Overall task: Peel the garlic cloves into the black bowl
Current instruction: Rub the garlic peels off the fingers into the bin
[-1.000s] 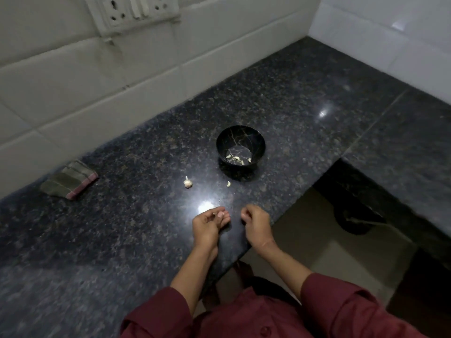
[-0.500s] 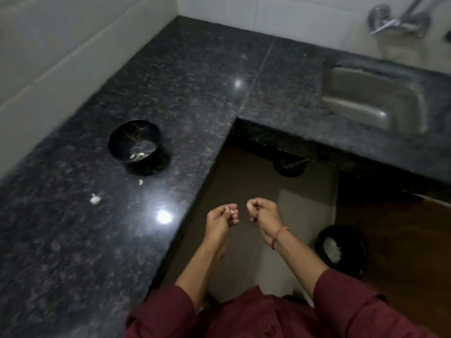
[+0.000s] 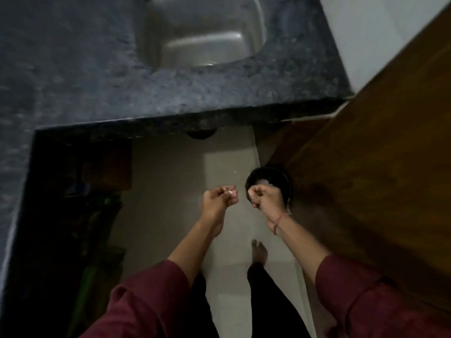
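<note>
so my left hand [image 3: 217, 203] is pinching a small pale garlic clove [image 3: 229, 192] right at the fingertips, out over the smooth grey floor [image 3: 170, 179], thumb and fingers closed narrow round it. My right hand [image 3: 264, 198] is curled up tight just beside it, not touching, and honestly I can't tell if there's a scrap of skin in there or nothing, it's too blurry. There's a thin red thread [image 3: 278, 222] round that wrist. Behind the right hand sits a round dark bin [image 3: 266, 175] on the floor, mostly hidden by my knuckles. Up top is the speckled dark stone counter [image 3: 97, 81] with a dull metal sink [image 3: 202, 32] sunk into it, cut off by the frame. Brown wood-grain door [image 3: 366, 167] on the right, one bare foot [image 3: 260, 251] below, soft maroon sleeves [image 3: 146, 301] at the bottom, and the space under the counter is too dark to read
</note>
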